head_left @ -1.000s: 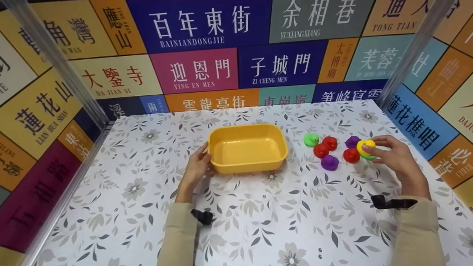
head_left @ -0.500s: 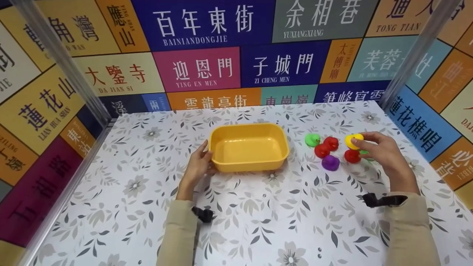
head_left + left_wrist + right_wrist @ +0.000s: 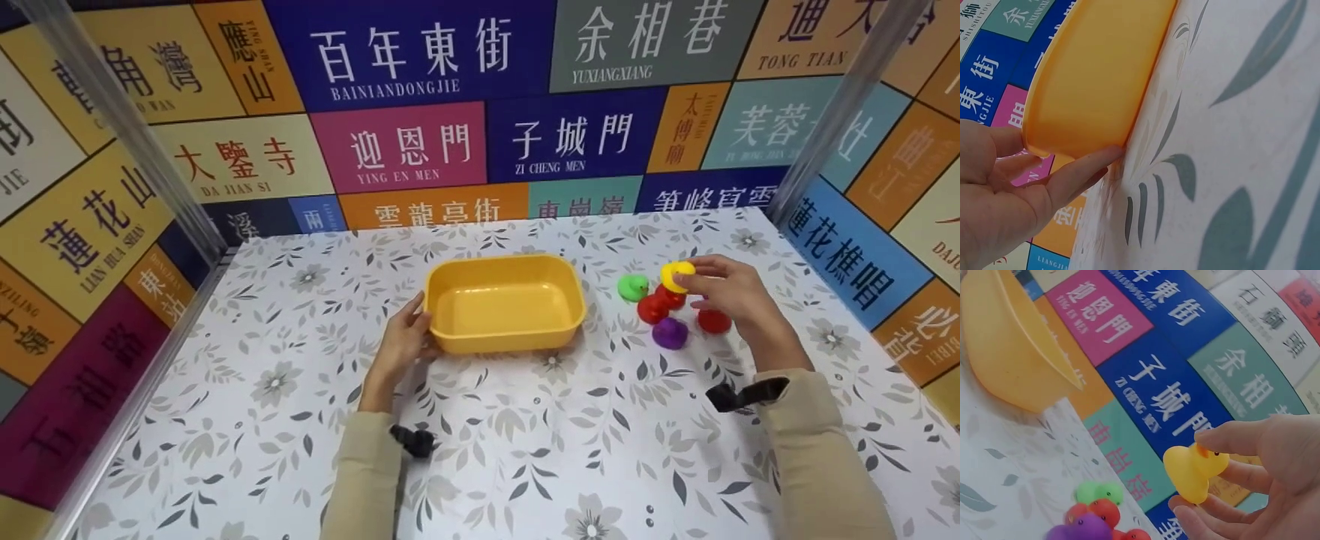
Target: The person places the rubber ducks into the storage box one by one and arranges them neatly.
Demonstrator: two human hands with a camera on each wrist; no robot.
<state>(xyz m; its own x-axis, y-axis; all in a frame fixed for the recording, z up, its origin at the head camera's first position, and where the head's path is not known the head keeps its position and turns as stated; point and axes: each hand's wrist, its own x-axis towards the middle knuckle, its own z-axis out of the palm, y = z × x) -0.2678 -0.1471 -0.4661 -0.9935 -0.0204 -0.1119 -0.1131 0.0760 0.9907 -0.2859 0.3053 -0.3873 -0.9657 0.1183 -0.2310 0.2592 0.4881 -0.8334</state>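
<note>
Up off the table, the right hand [image 3: 731,292] pinches a small yellow duck [image 3: 676,274] between thumb and fingertips [image 3: 1224,439], a smooth, rounded rubber toy with an orange beak, held above the cluster of other ducks. Across from it, the left hand [image 3: 401,341] rests against the near left corner of a yellow tub [image 3: 504,301], its fingers [image 3: 1081,171] straight and pressed to the glossy plastic wall while the thumb touches the rim. That tub is a shallow rectangle with rounded corners, lying between the two hands. Just under the right hand sit two red ducks [image 3: 658,304], a purple duck [image 3: 670,332] and another red duck [image 3: 713,321], with a green duck [image 3: 633,286] on the side nearer the tub. Everything stands on a matt tablecloth [image 3: 525,450] printed with grey leaves and flowers.
</note>
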